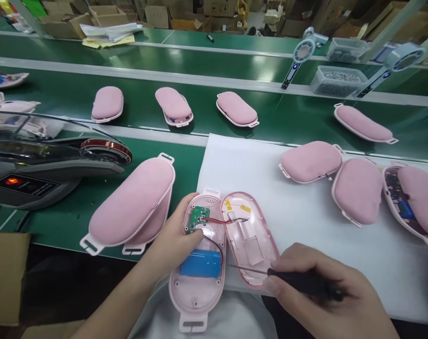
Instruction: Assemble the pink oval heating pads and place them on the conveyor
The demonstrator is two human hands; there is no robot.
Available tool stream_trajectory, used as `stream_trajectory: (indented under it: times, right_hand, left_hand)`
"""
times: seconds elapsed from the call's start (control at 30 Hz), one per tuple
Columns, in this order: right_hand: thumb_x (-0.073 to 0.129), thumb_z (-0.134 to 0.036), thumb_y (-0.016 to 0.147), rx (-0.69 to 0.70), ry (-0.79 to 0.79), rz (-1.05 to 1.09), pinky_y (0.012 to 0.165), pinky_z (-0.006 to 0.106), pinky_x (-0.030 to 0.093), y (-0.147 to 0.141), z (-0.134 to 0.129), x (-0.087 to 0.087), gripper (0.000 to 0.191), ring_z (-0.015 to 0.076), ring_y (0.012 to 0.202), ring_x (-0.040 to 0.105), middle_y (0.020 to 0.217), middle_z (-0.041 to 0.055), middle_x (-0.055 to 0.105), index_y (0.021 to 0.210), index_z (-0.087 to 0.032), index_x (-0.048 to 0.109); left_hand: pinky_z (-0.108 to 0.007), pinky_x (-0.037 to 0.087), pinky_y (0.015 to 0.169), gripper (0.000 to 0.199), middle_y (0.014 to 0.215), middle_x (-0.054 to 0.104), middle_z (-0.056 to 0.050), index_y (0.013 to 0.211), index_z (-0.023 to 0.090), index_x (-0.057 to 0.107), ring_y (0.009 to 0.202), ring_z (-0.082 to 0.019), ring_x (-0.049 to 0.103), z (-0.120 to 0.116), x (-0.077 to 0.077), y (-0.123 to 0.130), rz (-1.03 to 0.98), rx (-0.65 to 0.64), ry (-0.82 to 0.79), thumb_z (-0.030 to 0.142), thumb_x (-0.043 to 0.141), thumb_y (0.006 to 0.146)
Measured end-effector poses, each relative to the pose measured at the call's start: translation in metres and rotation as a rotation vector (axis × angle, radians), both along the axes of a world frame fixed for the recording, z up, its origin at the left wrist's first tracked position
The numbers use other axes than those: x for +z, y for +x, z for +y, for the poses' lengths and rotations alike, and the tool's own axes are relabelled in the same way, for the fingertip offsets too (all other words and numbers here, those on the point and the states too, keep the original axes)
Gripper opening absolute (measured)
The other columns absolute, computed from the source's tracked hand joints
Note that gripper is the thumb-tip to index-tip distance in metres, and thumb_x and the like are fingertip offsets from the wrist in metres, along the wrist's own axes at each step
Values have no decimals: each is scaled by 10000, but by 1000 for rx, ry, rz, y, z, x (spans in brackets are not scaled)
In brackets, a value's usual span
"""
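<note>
An opened pink case lies in two halves at the lower middle. Its left half (196, 295) holds a green circuit board (199, 217) and a blue battery (201, 263). My left hand (177, 235) grips this half by its left edge, thumb beside the board. Red and black wires run across to the right half (244, 240), which has yellow tape bits inside. My right hand (327, 292) holds a black-handled screwdriver (304, 282), its thin shaft pointing left across the lower part of the right half, with the tip near the battery side.
Two stacked pink cases (132, 202) lie left of my left hand, near a grey tape dispenser (55, 165). Several pink cases sit on a green conveyor (139, 103) and the white mat (235, 165). Behind stand small fans (303, 51) and a screw box (337, 81).
</note>
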State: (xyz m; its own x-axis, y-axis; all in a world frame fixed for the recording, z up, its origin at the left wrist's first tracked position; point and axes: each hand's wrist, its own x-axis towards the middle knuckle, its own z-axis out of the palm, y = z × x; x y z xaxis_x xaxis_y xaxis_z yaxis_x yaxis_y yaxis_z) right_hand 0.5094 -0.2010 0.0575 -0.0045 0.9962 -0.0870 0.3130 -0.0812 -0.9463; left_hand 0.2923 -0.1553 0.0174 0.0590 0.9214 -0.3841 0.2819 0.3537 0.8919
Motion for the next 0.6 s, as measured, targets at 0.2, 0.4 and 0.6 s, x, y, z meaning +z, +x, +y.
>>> stream_trajectory:
  times: [0.2,0.4,0.6]
  right_hand:
    - [597,-225,877,-115,292,174,635,178,556,-23,5,-26,82,110,693,644,819,-9,650,884,-266,668]
    - [562,-127,873,-75,336,248,729,282,592,-44,3,-54,137,162,829,677,934,28,639,954,-238,569]
    - [552,-99,869,-5,316,244,776,334,598,-46,4,-61,153,170,909,649,971,38,636,934,-237,562]
  left_hand:
    - [-316,508,876,550,1211,620,-21,1274,278,450,1080,-226,616,0,-3,-3,-38,14,-43,183,602,753]
    - [-298,528,854,558,1234,606,-22,1266,284,447,1075,-210,621,1,-1,-5,-89,34,-86,160,604,746]
    - [-359,541,865,573,1195,643,-53,1249,244,463,1070,-253,636,5,0,-2,-116,45,-98,165,627,706]
